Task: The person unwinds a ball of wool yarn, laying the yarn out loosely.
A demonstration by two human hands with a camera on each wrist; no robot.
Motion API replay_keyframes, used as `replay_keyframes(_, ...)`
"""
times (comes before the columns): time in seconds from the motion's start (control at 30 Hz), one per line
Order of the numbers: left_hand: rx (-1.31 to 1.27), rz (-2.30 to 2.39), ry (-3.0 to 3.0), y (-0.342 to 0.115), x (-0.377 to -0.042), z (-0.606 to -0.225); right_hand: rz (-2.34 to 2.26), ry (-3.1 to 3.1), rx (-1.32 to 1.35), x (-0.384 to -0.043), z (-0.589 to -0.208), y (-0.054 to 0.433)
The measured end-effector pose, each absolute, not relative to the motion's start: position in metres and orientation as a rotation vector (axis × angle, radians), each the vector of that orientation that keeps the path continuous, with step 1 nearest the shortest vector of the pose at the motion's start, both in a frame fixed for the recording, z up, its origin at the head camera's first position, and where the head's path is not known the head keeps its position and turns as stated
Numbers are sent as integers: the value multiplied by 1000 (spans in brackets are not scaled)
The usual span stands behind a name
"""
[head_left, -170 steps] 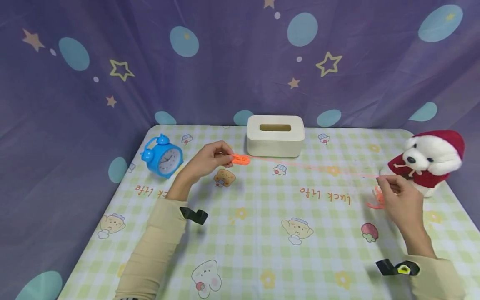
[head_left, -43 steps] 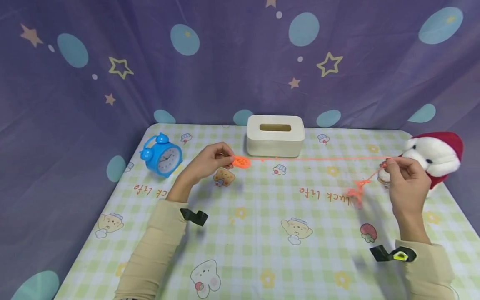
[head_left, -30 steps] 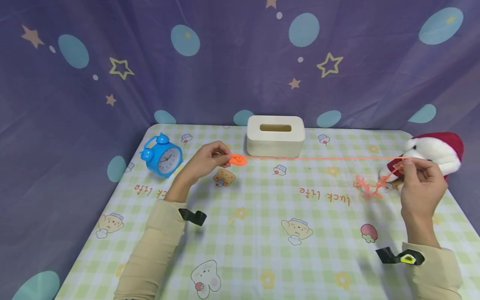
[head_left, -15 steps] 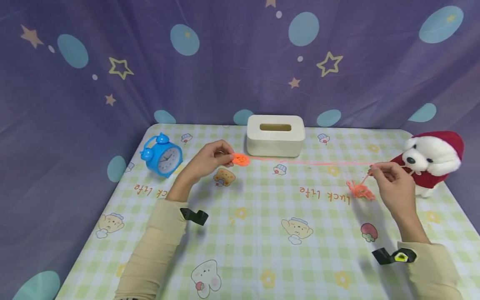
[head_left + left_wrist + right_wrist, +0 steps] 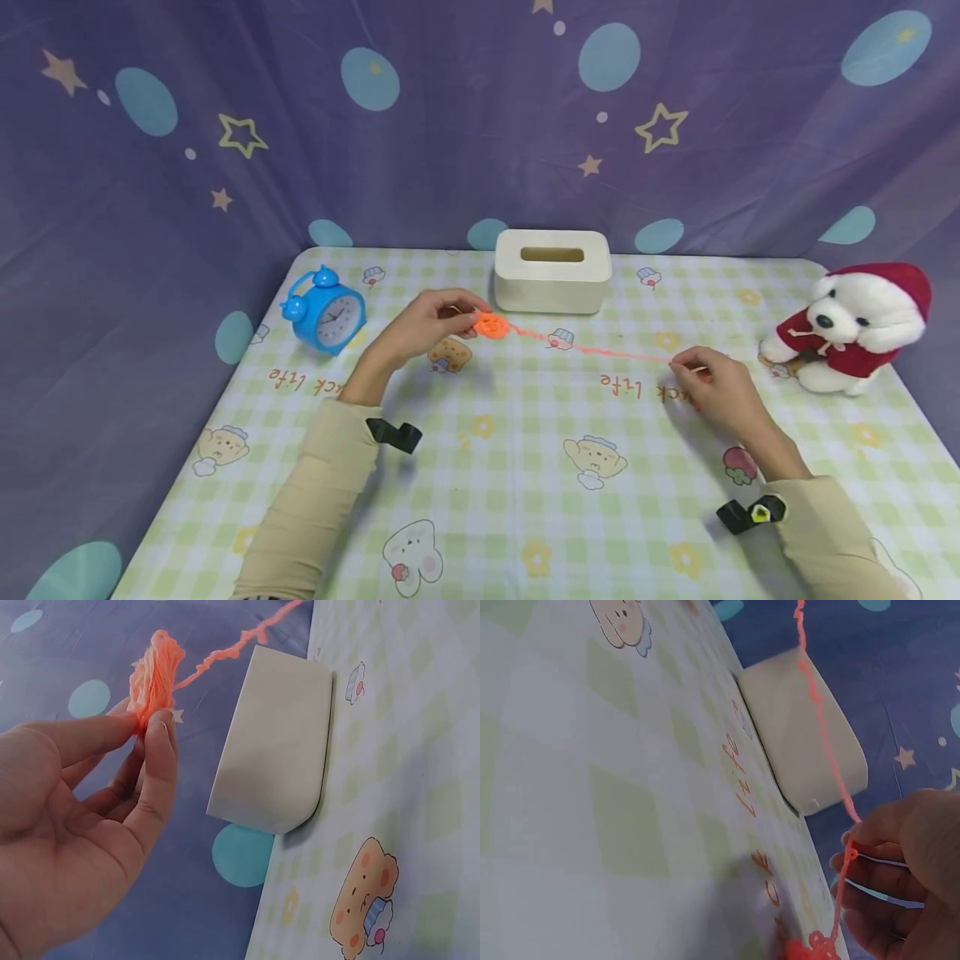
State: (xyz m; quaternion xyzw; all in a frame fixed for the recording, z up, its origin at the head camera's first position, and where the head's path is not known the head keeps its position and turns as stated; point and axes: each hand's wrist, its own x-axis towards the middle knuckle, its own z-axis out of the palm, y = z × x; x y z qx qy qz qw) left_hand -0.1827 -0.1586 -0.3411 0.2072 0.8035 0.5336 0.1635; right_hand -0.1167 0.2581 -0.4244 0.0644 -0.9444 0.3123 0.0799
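A small bundle of orange yarn (image 5: 156, 675) is pinched between the thumb and fingers of my left hand (image 5: 435, 323), held up in front of the tissue box. From that bundle one strand (image 5: 821, 720) runs across to the right, sagging slightly, to my right hand (image 5: 723, 392). The thumb and forefinger of the right hand pinch the strand. Below those fingers the yarn goes on down to a loose tangle (image 5: 814, 948), which the right hand mostly hides in the head view.
A cream tissue box (image 5: 551, 287) stands at the back middle of the checked tablecloth (image 5: 517, 517). At the left is a blue alarm clock (image 5: 326, 312). A white plush bear (image 5: 847, 333) in red sits at the right. A purple starry curtain (image 5: 465, 150) hangs behind.
The right hand has come left and nearer, away from the plush bear, so the strand between the hands is shorter and slacker. The left hand has shifted slightly right.
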Motion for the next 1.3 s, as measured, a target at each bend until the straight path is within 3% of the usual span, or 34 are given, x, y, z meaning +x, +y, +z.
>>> replay_keyframes(0.3, 578, 1555, 2222, -158, -180, -341, 969, -2785, 334, -125, -416, 229)
replay_keyframes(0.57, 571, 1592, 2160, -153, -180, -340, 1148, -2664, 592, -143, -406, 172)
replay_keyframes(0.8, 582, 1618, 2113, -148, -181, -343, 1290, -2616, 833, -157, -419, 124)
replay_keyframes(1.3, 496, 1655, 2169, -144, -179, -346, 1381, -2542, 660, -145, -407, 121)
